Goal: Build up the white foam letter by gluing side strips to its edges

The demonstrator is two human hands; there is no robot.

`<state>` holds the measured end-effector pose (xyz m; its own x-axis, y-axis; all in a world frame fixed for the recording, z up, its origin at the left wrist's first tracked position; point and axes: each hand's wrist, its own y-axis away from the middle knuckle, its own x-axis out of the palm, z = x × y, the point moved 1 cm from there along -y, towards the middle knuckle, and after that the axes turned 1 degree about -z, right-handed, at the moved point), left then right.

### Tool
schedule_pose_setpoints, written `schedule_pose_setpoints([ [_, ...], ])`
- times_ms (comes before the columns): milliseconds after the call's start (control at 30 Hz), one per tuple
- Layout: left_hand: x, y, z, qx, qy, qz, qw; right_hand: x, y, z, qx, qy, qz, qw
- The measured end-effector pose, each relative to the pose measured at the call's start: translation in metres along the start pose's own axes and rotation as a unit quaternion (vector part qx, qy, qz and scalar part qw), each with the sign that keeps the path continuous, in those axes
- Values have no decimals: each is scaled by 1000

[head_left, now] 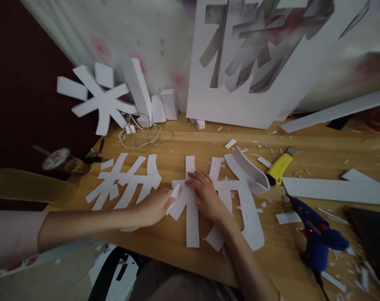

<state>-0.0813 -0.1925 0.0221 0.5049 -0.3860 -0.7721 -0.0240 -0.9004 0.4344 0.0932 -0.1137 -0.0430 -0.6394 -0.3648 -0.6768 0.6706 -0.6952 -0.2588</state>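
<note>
My left hand (157,205) is closed on a small white foam board strip (176,191), held at the left arm of a white cut-out character (192,225). Flat on that character lies my right hand (203,192), fingers spread, with a ring on one finger. Directly right of it is a matching white cut-out piece (251,217), partly covered by my right forearm. A curved white strip (248,171) stands on edge at that piece's upper right. To the left, another flat white character (150,179) is partly hidden by my left arm.
A blue glue gun (318,238) with a red light and a yellow utility knife (278,167) lie to the right among white scraps. A drink cup (66,161) stands left. Behind are a white cable (149,144), a raised white character (103,100) and a large cut-out board (227,104).
</note>
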Motion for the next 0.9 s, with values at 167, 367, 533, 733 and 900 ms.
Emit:
schedule_pose_setpoints([
  [167, 18, 9, -12, -7, -40, -58, 997, 4, -1, 1, 6, 20, -6, 1000],
  [367, 28, 9, -15, -10, -77, -94, 993, 6, -1, 3, 7, 37, -7, 999],
  [533, 30, 5, -14, -26, -76, -100, 992, 5, -1, 4, 4, 42, -8, 999],
  [733, 32, 4, -13, -49, -66, -112, 990, 7, 1, 4, 9, 36, -16, 999],
  [900, 36, 4, -13, -80, -53, -120, 988, 12, 0, 0, 16, 17, -30, 999],
])
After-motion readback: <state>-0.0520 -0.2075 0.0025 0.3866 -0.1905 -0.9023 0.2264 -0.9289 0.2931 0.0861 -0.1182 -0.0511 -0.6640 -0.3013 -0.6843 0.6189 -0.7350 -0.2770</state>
